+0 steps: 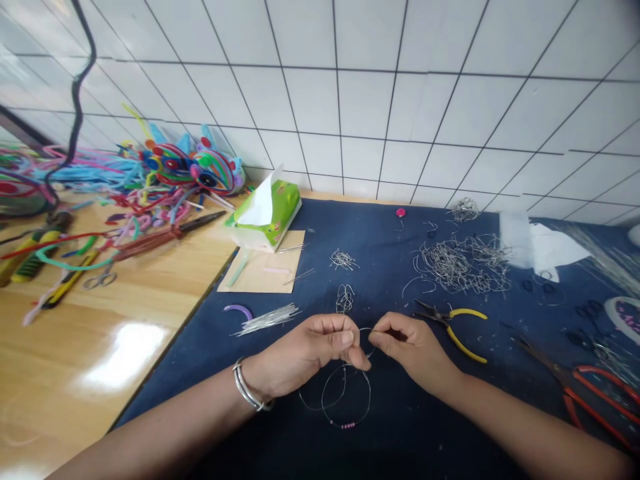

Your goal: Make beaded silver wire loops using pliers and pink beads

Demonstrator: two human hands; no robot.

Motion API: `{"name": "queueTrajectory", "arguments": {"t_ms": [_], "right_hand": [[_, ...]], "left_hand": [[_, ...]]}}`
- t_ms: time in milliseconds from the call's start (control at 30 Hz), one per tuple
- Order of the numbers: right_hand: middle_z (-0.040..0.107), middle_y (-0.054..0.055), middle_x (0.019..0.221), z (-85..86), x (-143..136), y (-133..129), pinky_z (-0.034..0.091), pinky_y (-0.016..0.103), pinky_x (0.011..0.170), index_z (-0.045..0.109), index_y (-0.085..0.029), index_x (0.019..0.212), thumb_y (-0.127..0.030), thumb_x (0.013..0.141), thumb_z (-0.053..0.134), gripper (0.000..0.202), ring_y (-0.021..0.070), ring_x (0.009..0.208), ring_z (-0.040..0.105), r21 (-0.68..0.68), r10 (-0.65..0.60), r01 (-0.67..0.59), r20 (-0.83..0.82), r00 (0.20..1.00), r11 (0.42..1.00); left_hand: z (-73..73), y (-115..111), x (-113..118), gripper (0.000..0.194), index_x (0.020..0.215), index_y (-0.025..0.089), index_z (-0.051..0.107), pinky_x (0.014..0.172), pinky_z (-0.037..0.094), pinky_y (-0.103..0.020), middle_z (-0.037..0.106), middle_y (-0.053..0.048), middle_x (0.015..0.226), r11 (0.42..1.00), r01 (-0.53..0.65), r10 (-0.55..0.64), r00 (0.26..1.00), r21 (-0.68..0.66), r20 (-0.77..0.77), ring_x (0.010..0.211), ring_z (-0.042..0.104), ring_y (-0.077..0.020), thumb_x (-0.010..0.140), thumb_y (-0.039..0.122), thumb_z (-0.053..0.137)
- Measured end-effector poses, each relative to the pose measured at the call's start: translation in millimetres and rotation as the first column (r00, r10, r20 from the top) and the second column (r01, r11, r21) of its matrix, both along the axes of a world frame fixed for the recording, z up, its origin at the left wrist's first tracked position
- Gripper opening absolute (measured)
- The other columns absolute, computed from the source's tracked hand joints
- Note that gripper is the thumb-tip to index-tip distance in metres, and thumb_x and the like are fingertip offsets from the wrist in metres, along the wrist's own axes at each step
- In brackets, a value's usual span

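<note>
Thin wire [371,400] hangs in loops below my hands, with several small pink beads [349,425] strung at the bottom of one loop. My left hand [333,343], a silver bangle on its wrist, is closed with thumb and finger pinching the wire. Close by on the right, my right hand [400,337] pinches a part of the same wire, which curves across the gap between the hands. The exact ends of the wire are hidden by the fingers. Yellow-handled pliers [457,320] lie just right of my right hand. A small bunch of bent wires [345,298] lies beyond my left hand.
A dark blue cloth [200,373] covers the work area. Straight wires [270,318], a wire tangle [450,263] and red-handled shears [575,387] lie on it. A green tissue pack [285,210] stands on cardboard [260,283]. Colourful pipe cleaners [95,167] and tools crowd the wooden table [150,287].
</note>
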State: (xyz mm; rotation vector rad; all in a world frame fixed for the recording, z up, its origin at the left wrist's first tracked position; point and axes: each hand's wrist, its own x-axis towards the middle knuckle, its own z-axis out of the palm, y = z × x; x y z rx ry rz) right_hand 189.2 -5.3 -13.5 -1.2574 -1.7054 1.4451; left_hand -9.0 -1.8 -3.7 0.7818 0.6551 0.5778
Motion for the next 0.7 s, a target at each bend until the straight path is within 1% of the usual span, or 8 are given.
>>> {"name": "queueTrajectory", "arguments": {"t_ms": [133,200,267,400,500,600,700], "right_hand": [[0.045,-0.004,0.06,-1.8,2.5,0.2,0.031,0.021,0.053,0.054,-0.018,0.07,-0.034,0.08,0.054,0.019,0.0077,0.055,0.039,-0.087,0.019,-0.024,-0.056,0.998,0.996],[0.043,-0.005,0.059,-2.7,3.3,0.8,0.029,0.021,0.051,0.053,-0.017,0.07,-0.035,0.08,0.055,0.02,0.0074,0.054,0.036,-0.13,0.027,-0.038,-0.091,0.996,0.991],[0.042,-0.005,0.059,-3.0,3.8,1.9,0.03,0.021,0.052,0.052,-0.017,0.069,-0.034,0.08,0.055,0.02,0.0074,0.055,0.036,-0.153,0.061,-0.079,-0.116,0.991,0.985],[0.044,-0.004,0.064,-0.2,3.2,3.8,0.031,0.021,0.054,0.054,-0.017,0.074,-0.031,0.079,0.056,0.014,0.0076,0.058,0.037,-0.181,0.155,-0.174,-0.115,0.981,0.968],[0.045,-0.004,0.066,2.9,1.4,3.3,0.031,0.021,0.055,0.056,-0.017,0.078,-0.031,0.079,0.056,0.014,0.0074,0.058,0.037,-0.191,0.172,-0.194,-0.127,0.977,0.962],[0.047,-0.003,0.065,3.7,-1.1,0.9,0.029,0.021,0.052,0.057,-0.016,0.079,-0.035,0.081,0.053,0.019,0.0066,0.056,0.037,-0.238,0.167,-0.21,-0.189,0.968,0.948],[0.051,-0.002,0.066,2.2,-3.9,-2.2,0.026,0.02,0.048,0.057,-0.016,0.078,-0.036,0.079,0.056,0.021,0.0055,0.052,0.036,-0.34,0.103,-0.2,-0.281,0.954,0.919]], "left_hand": [[-0.8,0.4,1.3,0.015,0.078,0.013,0.055,0.071,0.039,-0.028,0.051,0.0,0.059,0.998,-0.043,0.044,0.999,-0.041,0.032,0.066,0.054,-0.0137,0.085,0.024,0.049],[-0.4,0.7,1.1,0.015,0.078,0.013,0.055,0.067,0.038,-0.027,0.046,0.002,0.057,0.998,-0.053,0.054,0.998,-0.033,0.012,0.062,0.05,-0.0119,0.085,0.025,0.049],[0.5,0.5,0.6,0.017,0.079,0.013,0.056,0.064,0.036,-0.026,0.043,0.003,0.056,0.999,-0.049,0.049,0.998,0.003,-0.031,0.059,0.045,-0.0109,0.085,0.028,0.049],[0.3,-1.7,0.0,0.021,0.078,0.013,0.056,0.06,0.033,-0.024,0.044,0.002,0.056,0.99,-0.027,0.048,0.988,0.138,-0.15,0.057,0.041,-0.01,0.085,0.031,0.049],[-2.4,-3.5,0.9,0.021,0.077,0.013,0.055,0.061,0.033,-0.024,0.046,0.002,0.059,0.981,0.003,0.037,0.979,0.194,-0.202,0.058,0.041,-0.0099,0.085,0.032,0.049],[-4.0,-4.5,2.1,0.022,0.075,0.013,0.054,0.062,0.033,-0.024,0.047,0.002,0.06,0.978,0.025,0.023,0.974,0.206,-0.226,0.058,0.041,-0.01,0.085,0.033,0.049],[-1.7,-4.5,2.2,0.024,0.071,0.014,0.052,0.061,0.033,-0.024,0.046,0.002,0.058,0.979,0.044,0.004,0.972,0.198,-0.237,0.057,0.04,-0.01,0.085,0.033,0.049]]}}
